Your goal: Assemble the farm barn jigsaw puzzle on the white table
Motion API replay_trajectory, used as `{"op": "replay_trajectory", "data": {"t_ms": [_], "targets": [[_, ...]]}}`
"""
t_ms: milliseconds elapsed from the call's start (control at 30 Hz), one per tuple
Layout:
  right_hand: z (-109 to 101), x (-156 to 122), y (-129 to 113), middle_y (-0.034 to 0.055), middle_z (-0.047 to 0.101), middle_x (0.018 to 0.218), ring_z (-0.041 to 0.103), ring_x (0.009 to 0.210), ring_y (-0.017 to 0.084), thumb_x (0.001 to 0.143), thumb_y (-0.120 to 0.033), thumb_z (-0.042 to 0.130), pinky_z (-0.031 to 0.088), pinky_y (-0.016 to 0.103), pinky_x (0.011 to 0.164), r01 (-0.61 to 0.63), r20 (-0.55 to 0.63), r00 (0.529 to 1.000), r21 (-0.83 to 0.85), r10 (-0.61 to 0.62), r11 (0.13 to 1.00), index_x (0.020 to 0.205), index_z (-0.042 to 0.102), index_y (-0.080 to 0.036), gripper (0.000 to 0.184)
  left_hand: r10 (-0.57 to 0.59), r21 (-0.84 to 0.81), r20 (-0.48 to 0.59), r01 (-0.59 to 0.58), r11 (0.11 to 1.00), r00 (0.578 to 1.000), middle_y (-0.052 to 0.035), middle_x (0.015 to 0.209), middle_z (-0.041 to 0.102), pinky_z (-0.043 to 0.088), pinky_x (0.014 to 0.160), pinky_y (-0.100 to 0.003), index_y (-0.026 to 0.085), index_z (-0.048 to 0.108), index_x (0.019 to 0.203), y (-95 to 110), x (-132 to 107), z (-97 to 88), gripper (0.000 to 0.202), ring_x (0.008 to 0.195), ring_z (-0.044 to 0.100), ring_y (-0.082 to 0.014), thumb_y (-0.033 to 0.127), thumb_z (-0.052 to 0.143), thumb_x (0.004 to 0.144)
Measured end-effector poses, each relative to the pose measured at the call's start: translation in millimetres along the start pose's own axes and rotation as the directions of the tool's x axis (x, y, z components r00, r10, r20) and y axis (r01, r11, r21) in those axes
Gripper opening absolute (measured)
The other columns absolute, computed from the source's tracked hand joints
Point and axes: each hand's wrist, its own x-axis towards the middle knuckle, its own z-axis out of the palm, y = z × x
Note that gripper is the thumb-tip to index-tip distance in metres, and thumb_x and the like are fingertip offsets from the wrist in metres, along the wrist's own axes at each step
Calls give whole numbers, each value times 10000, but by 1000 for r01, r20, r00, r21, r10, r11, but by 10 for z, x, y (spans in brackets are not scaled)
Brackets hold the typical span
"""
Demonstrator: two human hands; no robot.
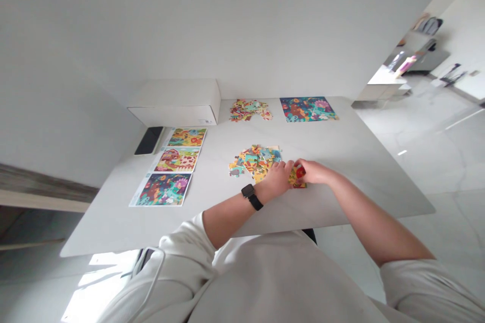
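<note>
My left hand (278, 177), with a black watch on its wrist, and my right hand (314, 171) meet over a small joined cluster of red and yellow puzzle pieces (297, 177) on the white table (341, 161). Both hands have their fingers curled onto the cluster. Just left of them lies a pile of loose colourful puzzle pieces (254, 159). A second loose pile (248, 109) lies farther back. Right of that pile rests a finished blue puzzle picture (307, 109).
Three picture cards (175, 166) lie in a column at the left, beside a black phone (149, 140). A white box (176, 102) stands at the back left against the wall. The table's near edge is close to my body; open floor lies to the right.
</note>
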Motion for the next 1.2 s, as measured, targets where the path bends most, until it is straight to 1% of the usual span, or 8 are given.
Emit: {"op": "replay_trajectory", "data": {"t_ms": [133,267,500,667,767,900,1067,1200], "targets": [[-19,-46,98,35,823,990,775,915,259,669,-212,859,582,309,767,40,66,996,191,-54,981,1032,713,-228,392,9,-53,-4,-9,999,1000,-172,1369,628,499,1162,-528,217,446,1526,1,-12,-1,867,1313,614,-385,372,899,803],[-32,-47,72,5,797,916,756,858,226,695,-238,816,585,299,762,108,63,987,403,-145,909,970,691,-212,303,14,-244,-65,-29,969,998,-132,1384,604,573,1075,-465,260,471,1524,-83,-91,-55,741,1221,674,-313,253,798,859],[-70,398,-384,24,797,985,755,925,230,761,-395,865,618,363,893,227,-125,973,641,-192,733,1132,699,-209,446,-135,-301,-251,56,952,959,-97,1298,663,541,1113,-427,246,591,1417,-757,-337,-636,585,1231,659,-283,212,769,861],[-7,755,-647,126,757,1260,716,1196,307,842,-338,859,548,466,1107,266,-338,920,162,-200,950,1282,721,-211,478,-283,-114,-221,263,958,933,-164,1424,631,471,1193,-525,212,564,1475,-1250,-513,-730,604,1352,603,-351,377,758,927],[74,828,-668,177,665,1471,611,1404,334,907,-364,820,456,489,1230,338,-335,880,-60,-338,939,1427,677,-214,560,-229,-64,-218,221,973,949,-182,1577,541,410,1251,-561,235,520,1540,-1348,-559,-577,724,1478,514,-379,522,777,926],[181,800,-611,176,631,1536,586,1436,361,833,-367,889,456,509,1237,449,-193,865,-115,-464,886,1509,631,-222,738,-128,-55,-195,119,991,972,-185,1570,553,405,1263,-553,225,492,1586,-1326,-549,-430,860,1476,520,-384,522,849,862],[289,712,-433,172,654,1477,628,1374,335,883,-331,801,484,499,1220,537,-204,807,-139,-555,832,1459,672,-209,603,39,-59,-193,-51,997,980,-167,1567,577,406,1283,-502,226,584,1531,-1292,-649,-405,652,1478,539,-325,283,764,908],[447,734,-329,197,583,1566,534,1476,387,925,-328,719,431,604,1259,526,-326,767,-175,-553,832,1527,620,-202,623,-2,33,-168,8,999,986,-189,1730,411,225,1320,-719,255,464,1661,-1225,-797,-338,959,1619,328,-470,581,846,843]]}}
